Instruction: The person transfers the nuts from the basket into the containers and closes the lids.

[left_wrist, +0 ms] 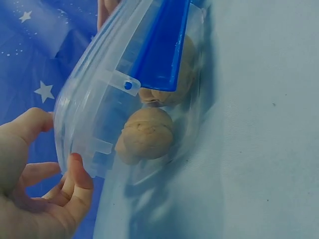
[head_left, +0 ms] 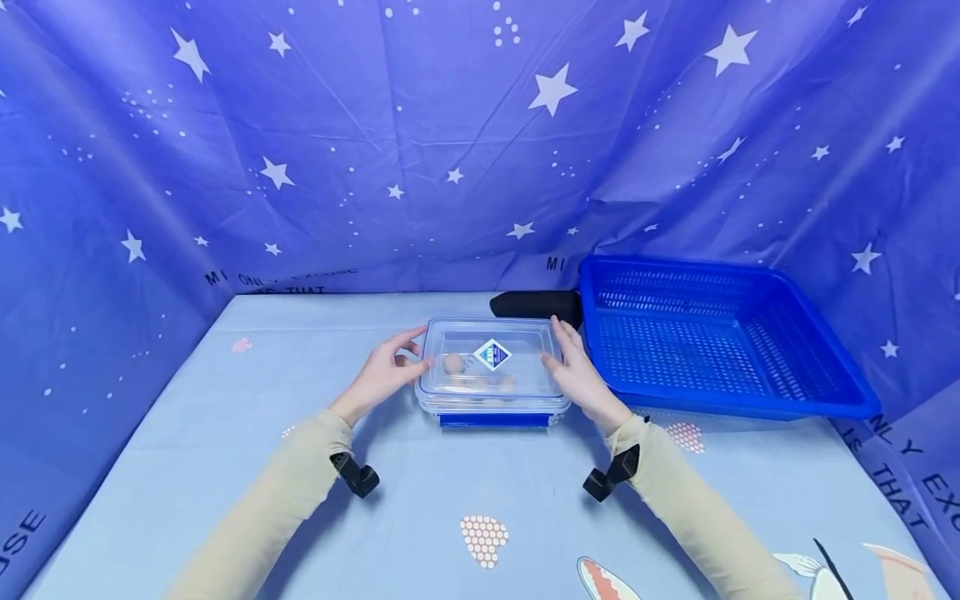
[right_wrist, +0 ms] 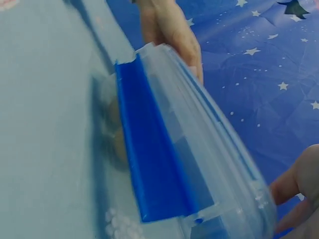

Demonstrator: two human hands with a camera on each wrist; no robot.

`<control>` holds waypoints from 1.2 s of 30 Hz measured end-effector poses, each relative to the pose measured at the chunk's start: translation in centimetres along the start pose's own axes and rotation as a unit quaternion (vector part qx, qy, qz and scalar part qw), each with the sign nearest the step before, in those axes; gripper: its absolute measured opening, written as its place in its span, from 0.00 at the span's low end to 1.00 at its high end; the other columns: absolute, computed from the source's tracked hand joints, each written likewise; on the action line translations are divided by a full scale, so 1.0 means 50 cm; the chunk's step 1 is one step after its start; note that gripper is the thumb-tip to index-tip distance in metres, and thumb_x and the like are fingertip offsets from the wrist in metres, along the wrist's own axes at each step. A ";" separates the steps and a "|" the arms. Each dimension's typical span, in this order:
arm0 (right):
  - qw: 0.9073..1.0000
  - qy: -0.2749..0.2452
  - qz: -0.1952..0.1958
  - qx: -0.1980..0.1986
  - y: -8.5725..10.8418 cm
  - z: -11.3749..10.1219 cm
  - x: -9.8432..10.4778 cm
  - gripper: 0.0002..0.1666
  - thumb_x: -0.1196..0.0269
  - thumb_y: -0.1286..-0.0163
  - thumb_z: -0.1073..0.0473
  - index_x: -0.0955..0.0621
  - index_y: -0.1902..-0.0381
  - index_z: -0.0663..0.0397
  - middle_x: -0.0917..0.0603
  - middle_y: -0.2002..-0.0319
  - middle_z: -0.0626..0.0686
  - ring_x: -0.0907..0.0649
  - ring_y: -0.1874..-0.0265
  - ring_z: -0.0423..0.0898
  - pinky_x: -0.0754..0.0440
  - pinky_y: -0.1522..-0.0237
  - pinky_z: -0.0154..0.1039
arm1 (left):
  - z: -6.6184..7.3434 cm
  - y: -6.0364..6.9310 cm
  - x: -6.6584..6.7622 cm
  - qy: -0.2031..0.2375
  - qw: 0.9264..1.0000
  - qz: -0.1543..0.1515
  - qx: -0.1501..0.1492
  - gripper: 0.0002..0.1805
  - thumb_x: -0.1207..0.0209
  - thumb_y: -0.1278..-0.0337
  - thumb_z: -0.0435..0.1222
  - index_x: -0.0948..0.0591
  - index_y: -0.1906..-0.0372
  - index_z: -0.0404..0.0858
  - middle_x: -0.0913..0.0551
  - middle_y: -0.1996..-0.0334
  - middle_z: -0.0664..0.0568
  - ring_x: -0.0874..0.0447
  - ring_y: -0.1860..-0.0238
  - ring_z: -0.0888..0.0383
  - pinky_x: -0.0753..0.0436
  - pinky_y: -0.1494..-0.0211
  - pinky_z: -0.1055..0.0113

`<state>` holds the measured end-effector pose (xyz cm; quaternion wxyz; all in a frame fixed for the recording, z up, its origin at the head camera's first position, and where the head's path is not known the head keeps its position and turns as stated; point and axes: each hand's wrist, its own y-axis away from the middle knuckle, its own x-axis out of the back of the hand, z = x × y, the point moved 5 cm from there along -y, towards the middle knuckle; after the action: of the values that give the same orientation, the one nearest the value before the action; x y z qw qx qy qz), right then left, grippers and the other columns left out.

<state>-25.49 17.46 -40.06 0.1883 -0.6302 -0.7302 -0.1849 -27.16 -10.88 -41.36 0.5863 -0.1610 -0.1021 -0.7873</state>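
A clear plastic food container (head_left: pixel 427 404) stands on the table with its clear lid (head_left: pixel 517 333) on top, which bears a diamond-shaped label. Its front blue latch (head_left: pixel 493 421) hangs at the side and juts outward in the wrist views. Through the wall, several walnuts (left_wrist: pixel 148 133) show inside. My left hand (head_left: pixel 382 371) grips the lid's left edge, thumb near the top and fingers curled at the rim. On the opposite side my right hand (head_left: pixel 581 375) holds the lid's right edge, its thumb on top; the right wrist view is blurred.
A blue perforated basket (head_left: pixel 727 404) stands to the right of the container. Behind the container lies a black object (head_left: pixel 532 305), its kind unclear, touching or close to the basket. A starry blue curtain (head_left: pixel 450 125) surrounds the light blue table covering (head_left: pixel 420 508).
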 end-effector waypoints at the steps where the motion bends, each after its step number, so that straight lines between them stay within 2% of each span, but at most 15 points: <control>1: 1.000 0.006 0.002 0.004 0.001 0.000 -0.001 0.40 0.51 0.26 0.65 0.55 0.24 0.62 0.59 0.25 0.65 0.56 0.27 0.60 0.56 0.28 0.55 | -0.001 0.000 0.000 -0.002 1.000 0.004 -0.001 0.34 0.37 0.40 0.31 0.35 0.30 0.33 0.25 0.58 0.43 0.24 0.74 0.61 0.20 0.69 0.67; 4: 1.000 0.017 0.007 0.015 0.001 -0.001 -0.003 0.37 0.53 0.26 0.67 0.53 0.25 0.68 0.59 0.25 0.66 0.56 0.27 0.59 0.57 0.28 0.54 | -0.003 -0.001 -0.002 -0.012 1.000 0.012 -0.004 0.34 0.36 0.41 0.32 0.33 0.31 0.32 0.26 0.56 0.40 0.25 0.72 0.61 0.23 0.70 0.73; 12: 1.000 0.018 0.020 0.017 0.002 0.008 -0.007 0.34 0.55 0.27 0.67 0.50 0.27 0.72 0.55 0.26 0.66 0.56 0.27 0.58 0.59 0.27 0.51 | -0.002 0.008 -0.010 -0.022 0.999 0.027 0.007 0.34 0.37 0.41 0.33 0.33 0.31 0.32 0.29 0.50 0.38 0.26 0.61 0.53 0.24 0.65 0.72; 21: 0.999 0.014 0.025 0.025 0.009 0.015 -0.008 0.34 0.55 0.25 0.67 0.50 0.27 0.72 0.56 0.25 0.65 0.57 0.27 0.59 0.59 0.27 0.52 | 0.000 0.014 -0.014 -0.014 1.000 0.026 0.003 0.34 0.37 0.43 0.31 0.34 0.31 0.31 0.30 0.50 0.37 0.26 0.61 0.52 0.24 0.65 0.72; 22: 0.999 0.015 0.025 0.027 0.010 0.014 -0.008 0.34 0.55 0.25 0.66 0.50 0.27 0.72 0.56 0.25 0.65 0.57 0.27 0.59 0.58 0.27 0.52 | 0.011 0.020 -0.014 -0.016 1.000 0.026 0.003 0.34 0.37 0.42 0.30 0.34 0.31 0.30 0.29 0.50 0.36 0.26 0.60 0.51 0.23 0.64 0.71; 28: 0.999 0.022 0.023 0.024 0.007 0.011 -0.008 0.34 0.55 0.25 0.67 0.50 0.26 0.70 0.55 0.25 0.65 0.56 0.27 0.58 0.58 0.27 0.52 | 0.015 0.023 -0.009 -0.033 0.999 0.025 0.017 0.34 0.37 0.41 0.32 0.34 0.31 0.32 0.29 0.48 0.36 0.23 0.56 0.46 0.20 0.59 0.64; 29: 0.999 0.021 0.023 0.021 0.006 0.011 -0.008 0.34 0.54 0.25 0.67 0.50 0.26 0.69 0.55 0.25 0.65 0.56 0.27 0.58 0.57 0.27 0.52 | 0.004 0.018 -0.008 -0.033 0.999 0.025 0.018 0.34 0.37 0.41 0.33 0.33 0.30 0.33 0.29 0.48 0.37 0.23 0.55 0.47 0.20 0.59 0.64; 36: 1.000 0.005 0.023 0.018 0.010 0.015 -0.008 0.33 0.55 0.25 0.68 0.50 0.26 0.70 0.55 0.25 0.65 0.55 0.27 0.58 0.56 0.27 0.52 | 0.002 0.021 -0.012 -0.029 0.999 0.011 0.017 0.34 0.38 0.40 0.34 0.35 0.29 0.33 0.28 0.42 0.33 0.22 0.52 0.43 0.18 0.54 0.58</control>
<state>-25.00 17.58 -40.89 0.2076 -0.6427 -0.7174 -0.1709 -25.97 -10.60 -41.53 0.5942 -0.1745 -0.1309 -0.7742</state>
